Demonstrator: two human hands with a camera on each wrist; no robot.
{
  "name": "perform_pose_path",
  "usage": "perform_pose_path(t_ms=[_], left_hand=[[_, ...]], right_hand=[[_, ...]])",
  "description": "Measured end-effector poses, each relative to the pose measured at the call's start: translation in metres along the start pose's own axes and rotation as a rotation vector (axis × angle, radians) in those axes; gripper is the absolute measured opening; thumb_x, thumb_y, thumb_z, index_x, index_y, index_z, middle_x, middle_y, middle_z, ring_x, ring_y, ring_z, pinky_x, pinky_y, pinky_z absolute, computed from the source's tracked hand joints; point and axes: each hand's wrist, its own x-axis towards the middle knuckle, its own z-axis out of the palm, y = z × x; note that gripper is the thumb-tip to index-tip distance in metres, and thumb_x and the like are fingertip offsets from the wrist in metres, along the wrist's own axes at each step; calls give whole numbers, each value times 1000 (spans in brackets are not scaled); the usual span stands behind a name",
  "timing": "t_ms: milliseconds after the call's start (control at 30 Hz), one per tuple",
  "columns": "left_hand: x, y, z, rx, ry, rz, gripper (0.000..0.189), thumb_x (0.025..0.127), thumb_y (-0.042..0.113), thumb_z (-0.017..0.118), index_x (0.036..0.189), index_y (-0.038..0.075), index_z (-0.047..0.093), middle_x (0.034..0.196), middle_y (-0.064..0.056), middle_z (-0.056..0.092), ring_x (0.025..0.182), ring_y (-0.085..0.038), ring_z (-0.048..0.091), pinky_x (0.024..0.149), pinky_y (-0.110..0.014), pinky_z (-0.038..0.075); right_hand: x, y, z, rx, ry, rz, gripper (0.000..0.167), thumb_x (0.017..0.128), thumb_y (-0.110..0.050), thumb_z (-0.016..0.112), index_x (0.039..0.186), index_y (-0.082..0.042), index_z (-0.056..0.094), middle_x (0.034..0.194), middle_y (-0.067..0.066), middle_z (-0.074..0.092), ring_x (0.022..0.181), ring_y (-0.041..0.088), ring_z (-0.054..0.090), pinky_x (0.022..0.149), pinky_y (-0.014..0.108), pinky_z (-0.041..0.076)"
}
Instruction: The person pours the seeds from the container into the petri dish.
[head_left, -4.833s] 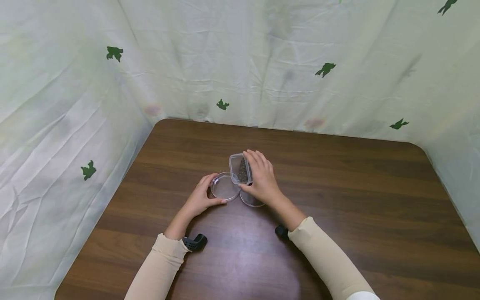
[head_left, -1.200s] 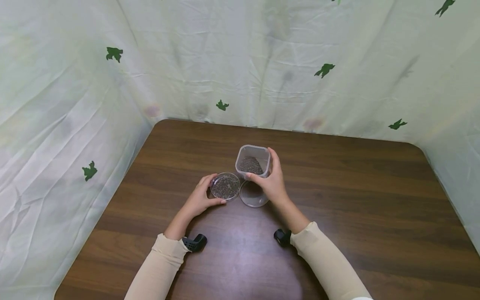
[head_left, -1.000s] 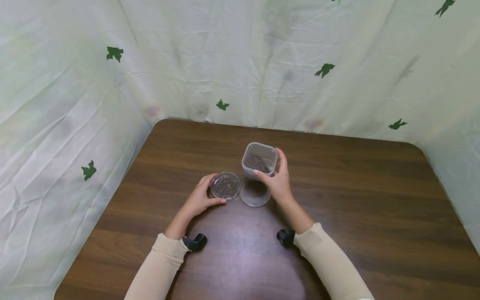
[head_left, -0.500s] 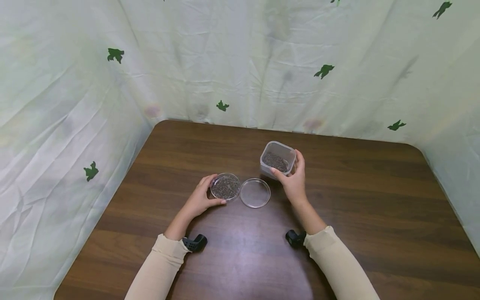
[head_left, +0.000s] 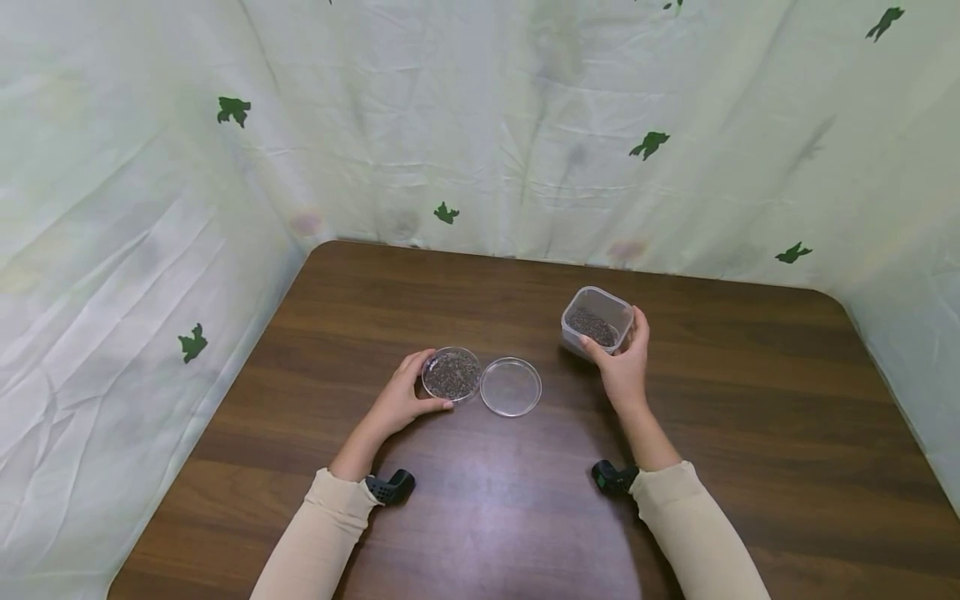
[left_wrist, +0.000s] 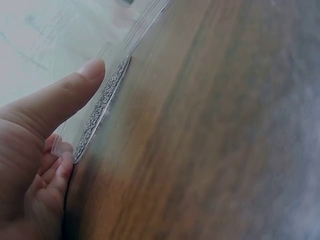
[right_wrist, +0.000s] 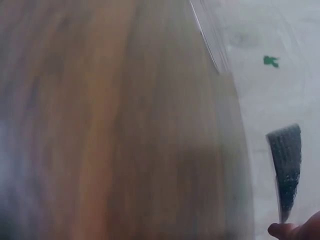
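In the head view, my left hand (head_left: 397,400) holds the rim of a clear petri dish (head_left: 452,375) on the table, thumb at the near side and fingers round the far side. A layer of small dark grains covers its bottom, also visible edge-on as grains (left_wrist: 102,107) in the left wrist view. Right beside it lies a second clear round dish or lid (head_left: 511,387) with nothing in it. My right hand (head_left: 626,367) grips a clear squarish plastic container (head_left: 572,340), slightly tilted and seemingly off the table. More dark grains (head_left: 591,325) lie inside it.
The brown wooden table (head_left: 480,517) extends to both sides. Pale curtains (head_left: 525,125) with green bird-like shapes hang behind and beside it. A black device (head_left: 392,487) sits on the left wrist, and another black device (head_left: 613,477) on the right.
Grains now cover the left dish, which was bare in the oldest frame. My right hand has carried the container rightward from above the dishes and turned it more upright. The left hand stays put.
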Motion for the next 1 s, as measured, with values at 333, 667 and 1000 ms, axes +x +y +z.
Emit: perform_pose_path(t_ms=[333, 667, 1000], left_hand=[[-1, 0, 0, 2, 2, -1, 91, 63, 31, 82, 135, 2, 35, 133, -16, 35, 123, -28, 32, 101, -44, 24], [-1, 0, 0, 8, 2, -3, 91, 63, 32, 82, 135, 2, 35, 133, -16, 35, 123, -28, 31, 101, -44, 24], [0, 1, 0, 3, -3, -15, 91, 63, 31, 82, 136, 2, 34, 134, -16, 34, 124, -29, 31, 101, -44, 24]], right_hand=[[7, 26, -27, -36, 56, 36, 89, 72, -7, 74, 140, -6, 16, 136, 15, 30, 124, 28, 29, 102, 44, 23], [7, 41, -33, -17, 96, 53, 90, 72, -4, 74, 139, -3, 14, 138, 15, 28, 128, 25, 25, 104, 38, 20], [7, 38, -33, -84, 87, 57, 98, 74, -10, 73, 142, -4, 3, 141, 17, 21, 127, 25, 23, 104, 35, 18]])
